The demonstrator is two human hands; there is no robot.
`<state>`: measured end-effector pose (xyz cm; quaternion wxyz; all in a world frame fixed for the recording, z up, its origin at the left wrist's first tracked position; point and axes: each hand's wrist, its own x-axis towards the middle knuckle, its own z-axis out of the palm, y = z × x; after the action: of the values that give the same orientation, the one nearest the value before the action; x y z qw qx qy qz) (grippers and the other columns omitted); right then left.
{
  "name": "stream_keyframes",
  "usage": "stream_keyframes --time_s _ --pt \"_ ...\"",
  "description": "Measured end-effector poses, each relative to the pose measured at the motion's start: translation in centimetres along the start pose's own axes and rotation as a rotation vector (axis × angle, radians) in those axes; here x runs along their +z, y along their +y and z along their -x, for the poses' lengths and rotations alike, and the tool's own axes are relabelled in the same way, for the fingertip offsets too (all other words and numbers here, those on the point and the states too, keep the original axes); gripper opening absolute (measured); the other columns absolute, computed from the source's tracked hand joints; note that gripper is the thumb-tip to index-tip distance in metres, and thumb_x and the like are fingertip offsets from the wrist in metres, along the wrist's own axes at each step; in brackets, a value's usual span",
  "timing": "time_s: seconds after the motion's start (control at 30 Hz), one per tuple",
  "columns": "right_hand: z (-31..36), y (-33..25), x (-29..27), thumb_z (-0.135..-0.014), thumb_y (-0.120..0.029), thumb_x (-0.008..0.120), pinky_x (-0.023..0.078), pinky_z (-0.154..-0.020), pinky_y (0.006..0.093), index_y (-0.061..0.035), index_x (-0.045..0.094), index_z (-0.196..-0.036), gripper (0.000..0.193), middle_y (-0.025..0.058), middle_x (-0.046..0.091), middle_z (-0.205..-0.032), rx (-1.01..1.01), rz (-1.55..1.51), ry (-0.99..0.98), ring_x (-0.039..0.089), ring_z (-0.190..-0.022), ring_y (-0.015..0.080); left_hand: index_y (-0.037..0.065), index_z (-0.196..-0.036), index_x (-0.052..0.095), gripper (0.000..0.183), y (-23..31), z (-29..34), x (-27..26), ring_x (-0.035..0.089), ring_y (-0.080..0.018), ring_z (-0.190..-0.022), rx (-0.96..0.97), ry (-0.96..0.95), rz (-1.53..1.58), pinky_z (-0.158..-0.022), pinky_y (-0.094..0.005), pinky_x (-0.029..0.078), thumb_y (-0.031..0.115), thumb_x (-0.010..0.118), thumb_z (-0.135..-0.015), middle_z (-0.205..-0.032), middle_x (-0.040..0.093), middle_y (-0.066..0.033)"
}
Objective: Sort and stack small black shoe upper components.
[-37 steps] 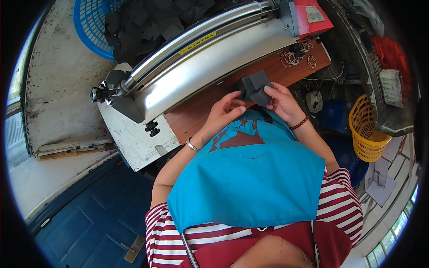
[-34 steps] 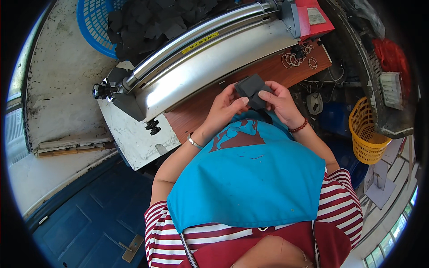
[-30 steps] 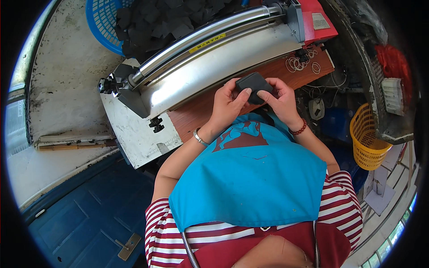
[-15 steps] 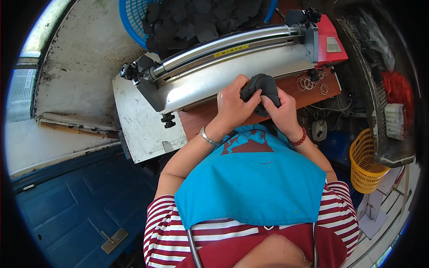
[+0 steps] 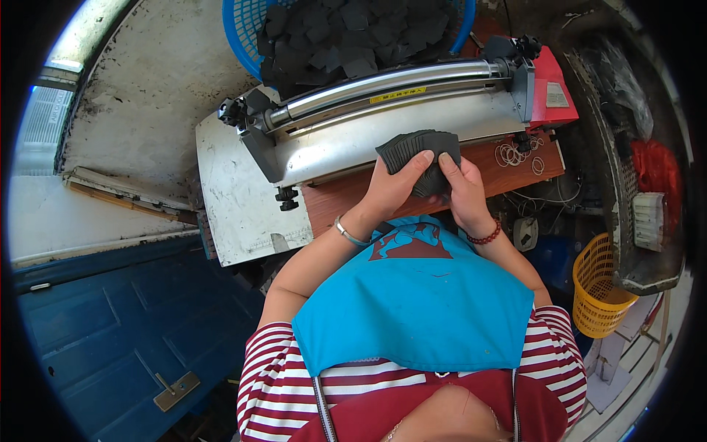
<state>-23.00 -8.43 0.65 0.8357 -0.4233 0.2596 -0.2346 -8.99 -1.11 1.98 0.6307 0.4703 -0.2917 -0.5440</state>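
Note:
Between my two hands is a stack of thin dark grey sheets point(image 5: 421, 156), its edges fanned out toward the left. My left hand point(image 5: 394, 184) grips the stack from the left, thumb pressed on its face. From the right my right hand point(image 5: 464, 188) pinches it, its thumb beside the other thumb; the fingers behind the stack are mostly hidden. Just beyond the hands stands a roller machine with a long steel roller point(image 5: 390, 88) and a sloping metal plate point(image 5: 339, 151). The stack is held over the near edge of that plate.
Behind the machine, a blue basket point(image 5: 239, 37) holds many loose dark pieces point(image 5: 353, 37). Rubber bands or thin cords point(image 5: 515, 153) lie on the brown board point(image 5: 331, 202). A yellow basket point(image 5: 600, 295) stands at the right. A blue door point(image 5: 88, 324) is at the left.
The stack, bent and bunched before, is now flatter and fanned out, with its edges showing. Both thumbs now lie on its face. The whole view has shifted slightly.

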Motion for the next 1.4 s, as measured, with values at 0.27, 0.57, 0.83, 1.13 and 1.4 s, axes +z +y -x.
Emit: stream_keyframes --time_s 0.27,0.57,0.83,1.13,1.4 --pt "-0.3 -0.4 1.4 -0.093 -0.019 0.058 0.045 -0.049 0.0336 -0.0002 0.058 -0.111 0.026 0.011 0.061 -0.063 -0.728 1.247 0.173 0.062 -0.053 0.0206 -0.003 -0.107 0.062 0.02 -0.1 -0.9 -0.7 0.057 -0.0089 -0.08 0.523 0.283 -0.454 -0.072 -0.0235 0.048 0.011 0.059 -0.093 -0.088 0.066 -0.0033" --pt "-1.9 -0.4 0.2 -0.094 -0.013 0.059 0.045 -0.05 0.0195 0.0011 0.058 -0.108 0.02 0.0039 0.067 -0.075 -0.349 0.379 0.173 0.059 -0.055 0.0069 -0.002 -0.11 0.058 0.022 1.4 0.3 -1.5 0.066 -0.0187 -0.079 0.084 0.181 0.264 -0.062 -0.0325 0.056 0.012 0.052 -0.094 -0.094 0.066 -0.0105" --pt "-3.3 -0.2 0.3 -0.091 -0.015 0.064 0.045 -0.051 0.0188 0.0006 0.066 -0.092 0.016 0.0012 0.065 -0.072 -0.452 0.632 0.213 0.056 -0.056 0.0056 -0.001 -0.11 0.058 0.022 1.2 0.9 -2.7 0.067 -0.0188 -0.079 0.128 0.246 0.183 -0.058 -0.0312 0.057 0.011 0.052 -0.094 -0.095 0.066 -0.0108" --pt "-7.2 -2.0 -0.2 -0.09 -0.025 0.062 0.045 -0.053 0.0322 -0.0015 0.065 -0.075 0.028 0.008 0.062 -0.062 -0.369 1.397 0.05 0.057 -0.053 0.0204 -0.001 -0.103 0.061 0.018 1.0 3.0 -7.0 0.067 -0.0178 -0.072 0.201 0.453 0.071 -0.053 -0.0297 0.056 0.012 0.054 -0.093 -0.089 0.067 -0.01" --pt "-13.3 -0.6 2.4 -0.09 -0.039 0.056 0.046 -0.056 0.0383 -0.0037 0.066 -0.07 0.041 0.0118 0.063 -0.062 -0.444 1.622 0.182 0.062 -0.061 0.0289 -0.002 -0.101 0.06 0.017 1.2 3.5 -8.0 0.067 -0.0187 -0.071 0.156 0.488 0.139 -0.053 -0.0302 0.056 0.008 0.051 -0.091 -0.088 0.067 -0.0107"
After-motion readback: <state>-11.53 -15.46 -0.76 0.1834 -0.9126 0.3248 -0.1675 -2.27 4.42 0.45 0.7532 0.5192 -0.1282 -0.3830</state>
